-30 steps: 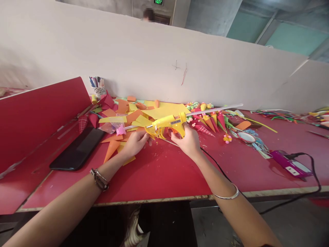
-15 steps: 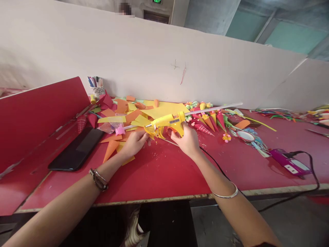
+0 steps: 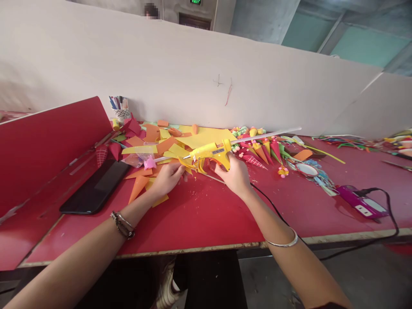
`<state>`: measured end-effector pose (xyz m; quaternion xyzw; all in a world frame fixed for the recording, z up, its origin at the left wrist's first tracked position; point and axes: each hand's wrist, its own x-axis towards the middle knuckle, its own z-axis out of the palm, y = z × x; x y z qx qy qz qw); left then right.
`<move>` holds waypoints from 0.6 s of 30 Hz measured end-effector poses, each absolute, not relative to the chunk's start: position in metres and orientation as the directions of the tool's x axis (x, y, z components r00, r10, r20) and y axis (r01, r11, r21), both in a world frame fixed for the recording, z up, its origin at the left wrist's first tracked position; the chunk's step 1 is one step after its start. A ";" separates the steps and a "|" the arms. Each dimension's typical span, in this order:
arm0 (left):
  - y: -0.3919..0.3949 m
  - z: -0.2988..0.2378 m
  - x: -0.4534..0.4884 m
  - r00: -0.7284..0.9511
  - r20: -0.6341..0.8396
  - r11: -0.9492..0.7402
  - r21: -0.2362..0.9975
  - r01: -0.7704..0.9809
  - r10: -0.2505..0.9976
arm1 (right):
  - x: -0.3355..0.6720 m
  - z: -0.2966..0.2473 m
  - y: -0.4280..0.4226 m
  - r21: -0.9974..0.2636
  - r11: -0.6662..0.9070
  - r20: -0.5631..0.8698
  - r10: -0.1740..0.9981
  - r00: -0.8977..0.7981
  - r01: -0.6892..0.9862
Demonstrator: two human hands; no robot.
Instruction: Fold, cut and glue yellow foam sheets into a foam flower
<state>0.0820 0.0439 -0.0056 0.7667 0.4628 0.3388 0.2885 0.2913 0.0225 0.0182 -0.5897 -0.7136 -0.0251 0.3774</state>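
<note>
My right hand (image 3: 236, 176) is wrapped round the handle of a yellow hot glue gun (image 3: 206, 151), its nozzle aimed left. A long clear glue stick (image 3: 267, 136) sticks out of the gun's back end. Under the nozzle, my left hand (image 3: 169, 178) is closed, thumb and fingers pinching the edge of a curved yellow paper piece (image 3: 184, 163). The nozzle tip is at or just above this paper; whether they touch I cannot tell. Just left of the paper lies a pink fluffy ball (image 3: 149, 162) on a pale stick.
Orange and yellow paper scraps (image 3: 138, 189) cover the table's left middle. A black phone (image 3: 95, 187) lies left of my left hand. Decorated paper cones (image 3: 259, 152) are piled behind my right hand. At right sits a purple power strip (image 3: 362, 201) with a black cable; a pen cup (image 3: 121, 113) stands at back left.
The nozzle and the yellow paper shift very slightly against each other. Both hands keep their grip, and the view has moved a little.
</note>
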 end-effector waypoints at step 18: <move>0.045 -0.002 0.080 0.331 0.248 -0.389 0.785 0.481 0.910 | 0.296 0.019 0.025 -0.403 0.263 0.526 0.850 -0.014 0.877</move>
